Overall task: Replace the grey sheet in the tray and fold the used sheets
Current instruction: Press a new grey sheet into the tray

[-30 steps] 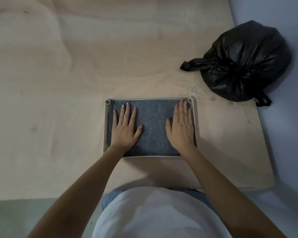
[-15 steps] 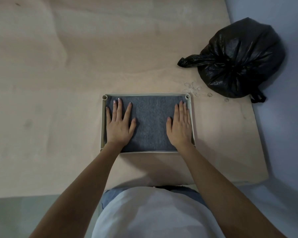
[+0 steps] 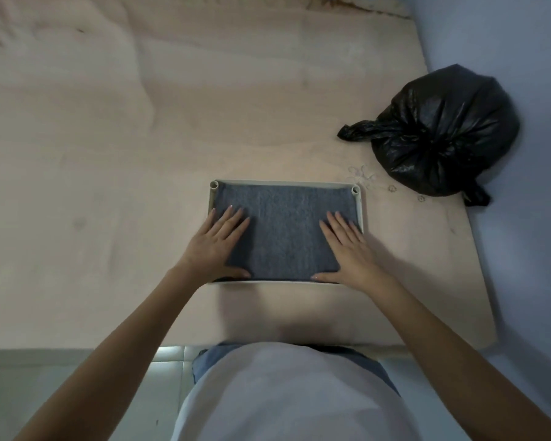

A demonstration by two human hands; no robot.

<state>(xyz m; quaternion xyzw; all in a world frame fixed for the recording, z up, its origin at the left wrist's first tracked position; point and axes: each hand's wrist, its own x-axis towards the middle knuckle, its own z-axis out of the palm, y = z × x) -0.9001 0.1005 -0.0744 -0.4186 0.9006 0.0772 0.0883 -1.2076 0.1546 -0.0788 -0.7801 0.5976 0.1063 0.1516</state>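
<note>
Lying flat in the tray (image 3: pixel 359 211), the grey sheet (image 3: pixel 283 230) fills it from rim to rim, and the tray sits near the front edge of the counter (image 3: pixel 109 154), toward its right side. The left hand (image 3: pixel 215 246) rests palm-down on the sheet's left portion with fingers straight and spread, its thumb stretched along the near rim; it grasps nothing. The right hand (image 3: pixel 352 249) mirrors it on the right portion, fingers flat and angled toward the far left, thumb along the near rim, likewise released and holding nothing.

Judging from this, the step in hand is either smoothing the sheet into the tray or getting ready to lift it out; which of the two cannot be told. To do it well, pressure should stay even and spread outward toward the corners, so no ridge forms in the middle. If lifting follows, the thumbs look well placed to catch the near edge, and both sides should rise together so the soft cloth does not sag or drag the light tray along.

Farther out, a knotted black bag (image 3: pixel 439 132) sits at the right edge of the counter, with a few small clear rings (image 3: pixel 361 176) between it and the tray's far right corner.
</note>
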